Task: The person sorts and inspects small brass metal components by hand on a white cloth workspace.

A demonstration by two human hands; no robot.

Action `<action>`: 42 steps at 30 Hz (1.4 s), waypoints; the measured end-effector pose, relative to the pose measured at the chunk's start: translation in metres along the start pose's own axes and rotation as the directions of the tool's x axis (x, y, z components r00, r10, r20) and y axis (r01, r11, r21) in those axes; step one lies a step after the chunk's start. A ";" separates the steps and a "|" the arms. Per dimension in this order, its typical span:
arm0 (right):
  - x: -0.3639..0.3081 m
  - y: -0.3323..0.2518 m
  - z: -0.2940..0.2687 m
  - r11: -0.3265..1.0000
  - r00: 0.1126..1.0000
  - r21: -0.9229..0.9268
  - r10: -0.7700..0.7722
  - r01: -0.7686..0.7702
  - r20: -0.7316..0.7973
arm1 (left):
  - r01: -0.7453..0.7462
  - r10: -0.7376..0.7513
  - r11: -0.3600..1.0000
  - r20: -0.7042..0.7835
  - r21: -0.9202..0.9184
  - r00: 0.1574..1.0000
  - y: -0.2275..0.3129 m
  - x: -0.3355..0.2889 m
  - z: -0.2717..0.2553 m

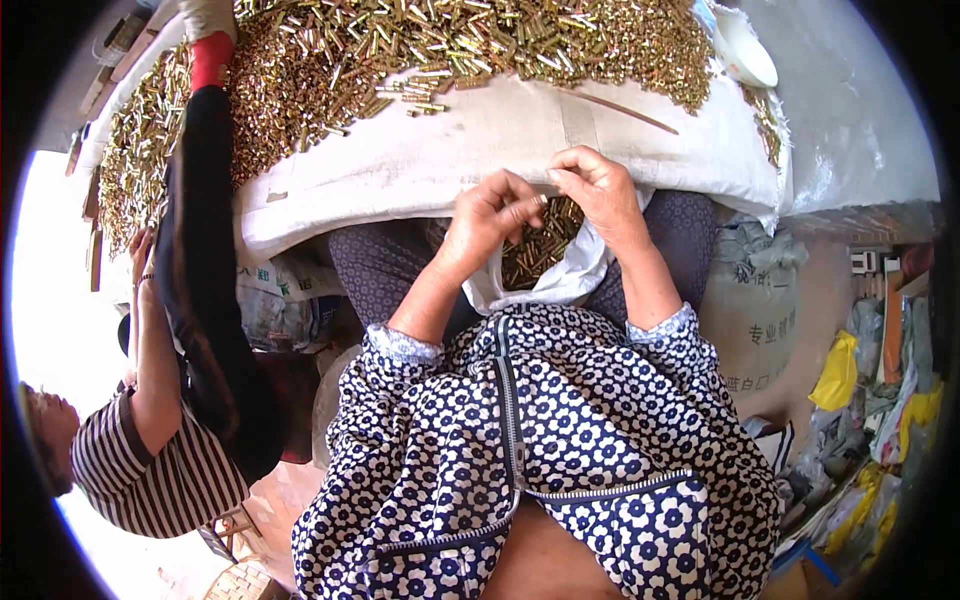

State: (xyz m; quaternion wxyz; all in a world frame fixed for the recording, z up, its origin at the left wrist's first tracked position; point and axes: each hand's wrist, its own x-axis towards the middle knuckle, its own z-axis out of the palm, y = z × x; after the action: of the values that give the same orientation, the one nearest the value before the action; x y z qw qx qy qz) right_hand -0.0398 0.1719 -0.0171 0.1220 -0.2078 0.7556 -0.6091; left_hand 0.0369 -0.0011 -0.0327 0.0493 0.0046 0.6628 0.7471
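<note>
Your left hand [487,215] and right hand [597,190] pinched brass pins [540,250] over a bag [570,280]; a white cloth [480,140] covered the table.

Brass pile [450,40] cut off by top edge; bag [560,275] contents partly hidden.

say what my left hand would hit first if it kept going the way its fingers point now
Probably the right hand: the left hand has its fingers aimed right and slightly up at it, close above the white bag of brass pieces. Depth is unclear.
</note>
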 end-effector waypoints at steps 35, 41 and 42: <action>0.084 0.040 -0.070 0.353 0.907 -0.935 -0.407 0.046 -0.109 | -0.028 0.462 0.021 0.015 0.999 0.887 0.035 0.076 -0.097; 0.095 0.021 -0.036 0.356 0.917 -0.920 -0.398 0.163 0.009 | -0.025 0.461 0.080 -0.015 0.997 0.887 0.040 0.078 -0.089; 0.095 0.020 -0.033 0.371 0.899 -0.911 -0.438 0.181 0.001 | -0.060 0.488 0.137 -0.015 0.989 0.873 0.040 0.075 -0.087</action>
State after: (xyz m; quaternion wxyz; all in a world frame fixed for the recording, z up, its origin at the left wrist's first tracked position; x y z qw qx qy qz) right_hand -0.1416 0.1602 -0.0219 -0.2166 -0.3035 0.9160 -0.1479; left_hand -0.0468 -0.0857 -0.0078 -0.2187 0.0310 0.9650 0.1410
